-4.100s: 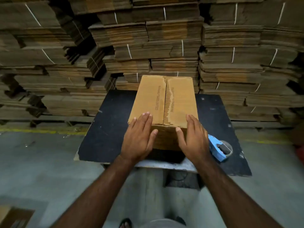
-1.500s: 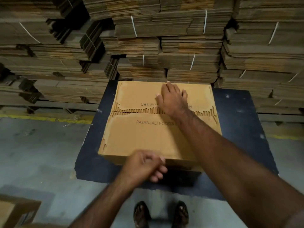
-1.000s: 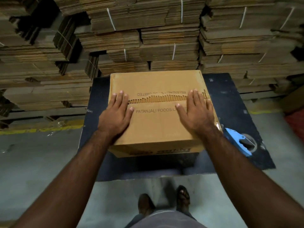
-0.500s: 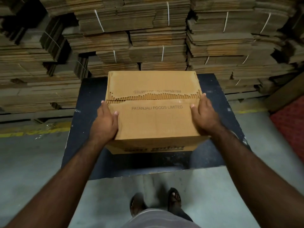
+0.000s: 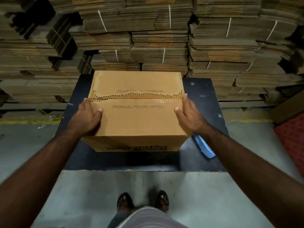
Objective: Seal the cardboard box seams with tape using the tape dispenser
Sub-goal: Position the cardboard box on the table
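Note:
A brown cardboard box [image 5: 136,122] printed "PATANJALI FOODS LIMITED" stands on a black table top [image 5: 205,96]. Its two top flaps are shut, and the torn seam [image 5: 136,97] between them runs from left to right with no tape on it that I can see. My left hand [image 5: 87,117] holds the box's left top edge, thumb on top. My right hand [image 5: 189,116] holds the right top edge the same way. The blue tape dispenser [image 5: 204,147] lies on the table by the box's near right corner, partly hidden under my right wrist.
Tall stacks of flattened, strapped cardboard [image 5: 148,38] fill the wall right behind the table. A red mat [image 5: 292,139] lies on the grey floor at the right. My feet [image 5: 143,201] stand close to the table's near edge.
The box was turned so that its seam runs crosswise. My hands slid from flat on the top flaps out to the side edges. The dispenser shows again under my right wrist.

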### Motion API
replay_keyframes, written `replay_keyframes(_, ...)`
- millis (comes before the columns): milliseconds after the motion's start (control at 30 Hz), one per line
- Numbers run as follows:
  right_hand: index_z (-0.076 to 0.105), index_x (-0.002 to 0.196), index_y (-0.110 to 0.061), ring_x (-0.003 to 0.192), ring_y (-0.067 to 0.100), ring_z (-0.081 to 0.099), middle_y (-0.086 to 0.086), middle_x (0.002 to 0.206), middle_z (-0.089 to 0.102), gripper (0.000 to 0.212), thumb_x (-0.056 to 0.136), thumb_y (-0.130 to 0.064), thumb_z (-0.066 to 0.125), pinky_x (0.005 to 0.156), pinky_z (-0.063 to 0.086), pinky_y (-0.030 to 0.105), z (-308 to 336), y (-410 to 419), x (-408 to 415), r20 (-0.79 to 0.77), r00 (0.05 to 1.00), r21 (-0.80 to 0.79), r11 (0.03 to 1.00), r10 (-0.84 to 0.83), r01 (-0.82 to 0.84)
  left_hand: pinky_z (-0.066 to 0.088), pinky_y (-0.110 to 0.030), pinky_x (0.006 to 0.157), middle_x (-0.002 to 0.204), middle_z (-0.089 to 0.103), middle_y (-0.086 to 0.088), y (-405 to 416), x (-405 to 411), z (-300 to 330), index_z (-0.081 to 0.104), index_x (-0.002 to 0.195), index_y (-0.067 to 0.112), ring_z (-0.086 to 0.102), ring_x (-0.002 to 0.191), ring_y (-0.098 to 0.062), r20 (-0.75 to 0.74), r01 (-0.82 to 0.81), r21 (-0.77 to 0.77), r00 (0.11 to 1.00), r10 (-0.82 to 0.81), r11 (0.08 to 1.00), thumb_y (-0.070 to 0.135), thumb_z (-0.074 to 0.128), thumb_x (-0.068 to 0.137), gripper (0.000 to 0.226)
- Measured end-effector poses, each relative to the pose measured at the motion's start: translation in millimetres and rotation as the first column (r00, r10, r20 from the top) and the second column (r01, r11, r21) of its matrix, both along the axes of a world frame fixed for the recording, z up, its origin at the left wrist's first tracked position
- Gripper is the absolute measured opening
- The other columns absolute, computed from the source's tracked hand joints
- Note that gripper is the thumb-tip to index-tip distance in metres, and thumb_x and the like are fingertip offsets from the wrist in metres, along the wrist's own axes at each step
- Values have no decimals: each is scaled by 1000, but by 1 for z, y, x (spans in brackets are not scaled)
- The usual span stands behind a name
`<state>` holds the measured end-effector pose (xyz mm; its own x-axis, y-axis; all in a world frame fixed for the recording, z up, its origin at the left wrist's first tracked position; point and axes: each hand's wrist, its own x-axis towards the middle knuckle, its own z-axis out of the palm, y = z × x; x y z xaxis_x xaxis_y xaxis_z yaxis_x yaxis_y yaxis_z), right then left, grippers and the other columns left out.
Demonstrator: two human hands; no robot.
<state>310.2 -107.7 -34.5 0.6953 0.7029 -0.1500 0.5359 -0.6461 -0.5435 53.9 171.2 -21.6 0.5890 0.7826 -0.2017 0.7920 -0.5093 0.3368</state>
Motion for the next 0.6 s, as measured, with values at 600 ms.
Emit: replay_keyframes(600, 44, 118, -10, 106, 33, 58, 13, 115, 60, 53, 82, -35, 75, 82, 52, 44, -129, -140, 10, 100, 968, -263, 932, -230, 249, 20, -65, 113, 160, 28, -15, -99, 50, -22, 33, 149, 16, 28, 145, -35, -80, 316, 356, 948, -309, 879, 65, 16, 97, 74)
